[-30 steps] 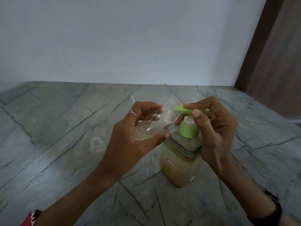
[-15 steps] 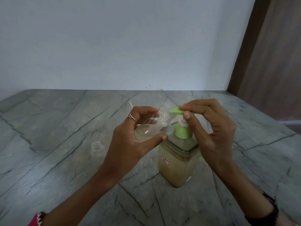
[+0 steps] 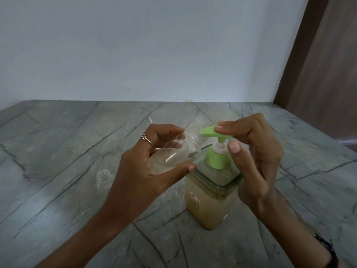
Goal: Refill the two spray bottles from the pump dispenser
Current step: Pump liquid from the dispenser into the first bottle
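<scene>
Two clear plastic spray bottles are ours to fill, and we have one of them, the clear plastic bottle (image 3: 170, 151) with its cap off, tipped on its side in our left hand (image 3: 146, 167), fingers and thumb curled round its body, its threaded neck brought up to the spout of the green plastic pump head (image 3: 212, 132). Our right hand (image 3: 257, 155) rests its fingertips on top of that pump head, thumb hanging free beside the collar, fingers bent but gripping nothing. We judge the main risk to be a miss: the neck is narrow and sits beside the spout tip, so a press may send liquid down the outside of the bottle or onto the grey veined stone bench (image 3: 58, 151). With the bottle lying so flat, whatever goes in could also run back out at the mouth. A hard press might rock the square clear pump dispenser jar (image 3: 210, 202), which nobody steadies. That jar stands on the bench, mostly full of a cloudy tan liquid. The held bottle looks nearly empty. The second clear bottle (image 3: 103, 177) stands open-necked on the bench to the left, and we cannot tell what it holds.
</scene>
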`<state>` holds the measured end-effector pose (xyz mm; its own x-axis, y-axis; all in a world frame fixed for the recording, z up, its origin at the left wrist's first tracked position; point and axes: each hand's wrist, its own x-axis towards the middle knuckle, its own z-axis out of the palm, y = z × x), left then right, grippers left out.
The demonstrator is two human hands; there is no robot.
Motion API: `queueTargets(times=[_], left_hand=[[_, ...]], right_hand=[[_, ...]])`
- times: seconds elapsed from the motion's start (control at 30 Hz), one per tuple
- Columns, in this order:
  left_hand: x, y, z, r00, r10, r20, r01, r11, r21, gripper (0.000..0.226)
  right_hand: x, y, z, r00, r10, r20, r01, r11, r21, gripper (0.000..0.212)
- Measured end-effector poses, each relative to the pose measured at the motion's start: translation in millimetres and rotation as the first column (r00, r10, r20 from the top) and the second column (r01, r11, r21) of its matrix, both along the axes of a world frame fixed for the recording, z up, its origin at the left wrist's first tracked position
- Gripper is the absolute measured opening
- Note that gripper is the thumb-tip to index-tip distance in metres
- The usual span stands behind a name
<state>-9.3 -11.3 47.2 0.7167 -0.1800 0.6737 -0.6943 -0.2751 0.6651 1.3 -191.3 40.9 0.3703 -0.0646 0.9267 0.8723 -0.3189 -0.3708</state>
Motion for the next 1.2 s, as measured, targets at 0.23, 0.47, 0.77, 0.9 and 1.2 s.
queueTargets(times=[0.23, 0.47, 0.77, 0.9, 1.2], left_hand=[[1.1, -0.3, -1.6, 1.0, 0.012, -0.007, -0.012, 0.999, 0.051, 0.05], [0.0, -1.6, -1.4, 0.999, -0.023, -0.033, 0.022, 1.0, -0.007, 0.047], [-0.8, -2.3, -1.0, 0.999, -0.044, -0.014, 0.043, 0.999, -0.03, 0.047], [-0.7, -1.9, -1.1, 0.998, -0.046, -0.037, 0.044, 0.998, -0.039, 0.049], [1.0, 0.3, -0.2, 0.995, -0.081, -0.054, 0.081, 0.997, -0.01, 0.047]], right_hand=[[1.3, 5.1, 2.5, 0.997, -0.066, -0.035, 0.067, 0.998, 0.021, 0.026], [-0.2, 3.7, -5.0, 0.998, -0.056, -0.016, 0.055, 0.998, -0.005, 0.016], [-0.1, 4.5, -1.6, 0.999, -0.022, -0.034, 0.022, 1.0, 0.0, 0.017], [-1.2, 5.4, 1.0, 0.998, -0.035, -0.061, 0.035, 0.999, -0.001, 0.012], [-0.8, 6.8, 4.6, 0.993, -0.103, -0.052, 0.102, 0.995, -0.018, 0.014]])
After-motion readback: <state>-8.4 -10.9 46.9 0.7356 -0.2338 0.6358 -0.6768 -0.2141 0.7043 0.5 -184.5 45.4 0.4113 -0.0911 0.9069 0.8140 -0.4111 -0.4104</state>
